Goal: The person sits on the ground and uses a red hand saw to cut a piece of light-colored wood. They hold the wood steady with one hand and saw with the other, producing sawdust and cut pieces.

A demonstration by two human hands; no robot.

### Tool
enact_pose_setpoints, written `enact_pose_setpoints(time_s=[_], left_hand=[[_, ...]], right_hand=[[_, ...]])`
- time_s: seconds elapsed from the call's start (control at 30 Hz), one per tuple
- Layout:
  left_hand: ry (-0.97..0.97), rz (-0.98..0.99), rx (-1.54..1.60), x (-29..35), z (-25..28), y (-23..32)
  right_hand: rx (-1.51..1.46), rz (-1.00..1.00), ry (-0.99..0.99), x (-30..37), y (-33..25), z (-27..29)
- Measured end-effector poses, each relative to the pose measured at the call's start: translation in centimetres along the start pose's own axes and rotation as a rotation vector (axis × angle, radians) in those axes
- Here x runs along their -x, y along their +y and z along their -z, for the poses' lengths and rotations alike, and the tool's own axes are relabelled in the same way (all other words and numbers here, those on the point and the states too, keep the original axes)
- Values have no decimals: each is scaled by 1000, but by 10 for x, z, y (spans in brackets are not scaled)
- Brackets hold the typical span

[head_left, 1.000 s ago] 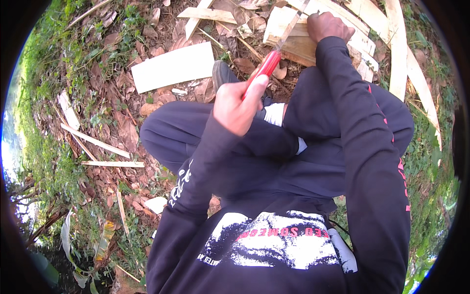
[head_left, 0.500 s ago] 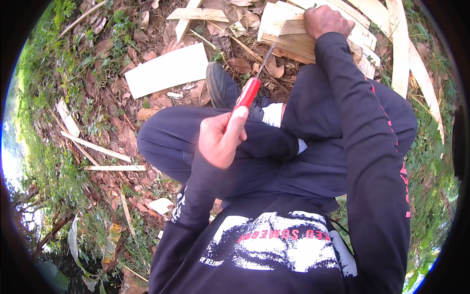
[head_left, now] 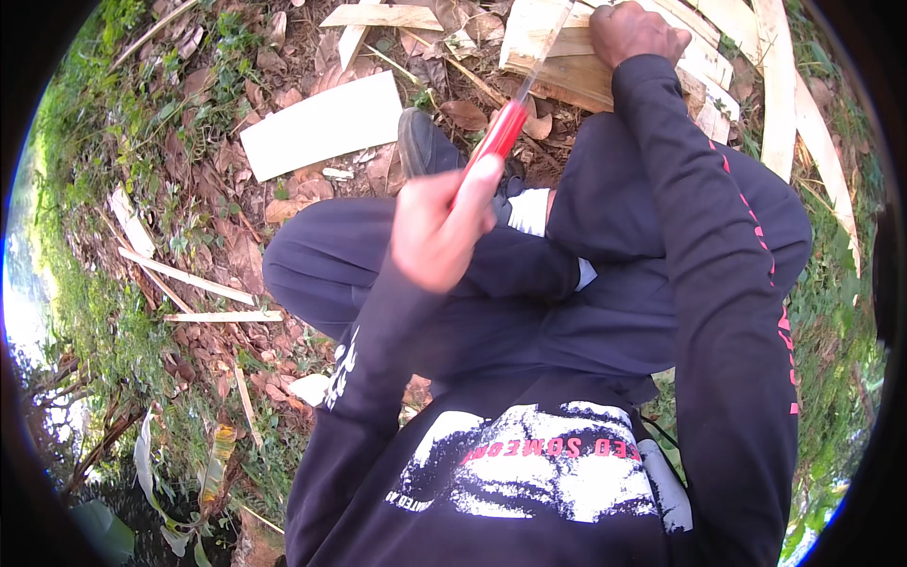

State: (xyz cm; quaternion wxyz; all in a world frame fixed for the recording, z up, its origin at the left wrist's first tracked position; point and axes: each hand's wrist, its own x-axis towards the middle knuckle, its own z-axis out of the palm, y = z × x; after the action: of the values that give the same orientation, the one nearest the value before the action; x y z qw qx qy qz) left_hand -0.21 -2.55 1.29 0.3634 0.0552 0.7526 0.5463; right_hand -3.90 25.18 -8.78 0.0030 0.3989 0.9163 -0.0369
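My left hand (head_left: pixel 444 227) is closed round the red handle of a long, narrow-bladed hand saw (head_left: pixel 505 125). The blade slants up and right across pale wood near the top edge; its teeth cannot be made out. At the top right my right hand (head_left: pixel 635 36) is closed in a fist-like grip, holding down a wooden board (head_left: pixel 557 71) on a stack of pieces. The fingertips of that hand are mostly hidden. My crossed legs in dark trousers lie between both arms, just below the wood.
A flat pale board (head_left: pixel 323 125) lies on leaf litter to the left of my shoe (head_left: pixel 427 146). Long wooden strips (head_left: pixel 777 94) stretch along the right. Thin offcuts (head_left: pixel 189 276) are scattered at the left, with grass and plants around.
My left hand has pushed the saw forward, up and to the right, and its blade reaches further over the wood. My right hand stays on the board, almost unmoved.
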Motion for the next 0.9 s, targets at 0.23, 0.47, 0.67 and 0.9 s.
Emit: enact_pose_setpoints(time_s=[0.23,0.47,0.67,0.9], left_hand=[[30,66,-42,6,2,5],[-14,47,-38,-25,-10,12],[1,166,50,35,22,-6],[9,-4,-37,-40,-19,12]], right_hand=[[44,-12,35,-9,4,-10],[95,107,31,1,2,-9],[51,-20,11,-10,3,-6],[62,91,45,-9,9,-23]])
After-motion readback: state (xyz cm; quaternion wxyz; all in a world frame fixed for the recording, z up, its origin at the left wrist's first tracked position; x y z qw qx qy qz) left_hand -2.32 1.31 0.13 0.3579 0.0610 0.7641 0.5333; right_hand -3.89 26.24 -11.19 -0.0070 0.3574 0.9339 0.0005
